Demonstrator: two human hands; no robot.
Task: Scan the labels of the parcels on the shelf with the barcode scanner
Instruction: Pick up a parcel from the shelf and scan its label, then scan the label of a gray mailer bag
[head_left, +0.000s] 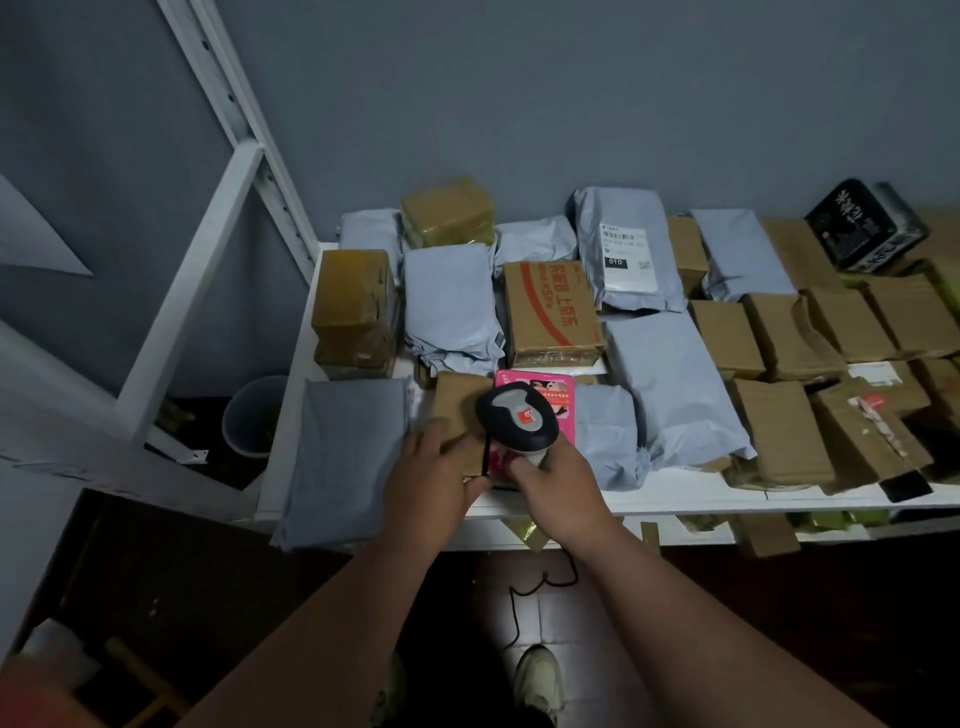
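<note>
On the shelf (675, 500) the parcels (670, 384) are lying beyond both hands, the left hand (431, 480) resting spread on a brown parcel (460, 402), the right hand (558, 480) gripping the scanner (517, 418), whose beam may be missing face-down labels.

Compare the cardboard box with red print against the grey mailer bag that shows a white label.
The red-printed box is stiff brown cardboard with large red characters on top; the labelled grey mailer is a soft, wrinkled plastic bag. The mailer shows a white barcode label facing up; no such label shows on the box. The mailer lies farther back, by the wall. Both lie flat on the white shelf.
</note>
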